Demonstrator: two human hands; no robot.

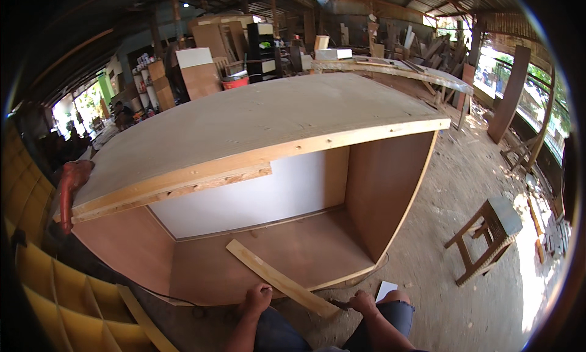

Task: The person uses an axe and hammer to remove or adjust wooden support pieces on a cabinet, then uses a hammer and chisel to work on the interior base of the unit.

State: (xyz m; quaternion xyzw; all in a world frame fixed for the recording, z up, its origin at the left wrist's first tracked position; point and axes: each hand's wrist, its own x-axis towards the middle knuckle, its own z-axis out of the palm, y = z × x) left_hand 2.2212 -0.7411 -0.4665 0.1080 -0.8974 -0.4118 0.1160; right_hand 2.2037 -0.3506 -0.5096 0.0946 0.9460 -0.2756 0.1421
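A large wooden cabinet box [262, 123] with an open front stands before me, its inside brown with a white back panel [256, 196]. A narrow pale wood strip [281, 277] rests slantwise over its lower front edge, one end inside and the other near my knees. Left of that strip, my left hand [258, 298] is closed; whatever its fingers hold is too small to make out. My right hand [364, 303] is closed around a dark tool [342, 304] beside the strip's near end. The tool's kind is not clear, and much of it is covered by the hand.
A red-orange object [73, 184] hangs over the cabinet's left top corner. Yellow shelf-like frames [67, 285] stand at the left. A wooden stool [491, 233] is on the right. A cable [143, 286] runs along the cabinet's bottom. Behind stands a long worktable [427, 75].
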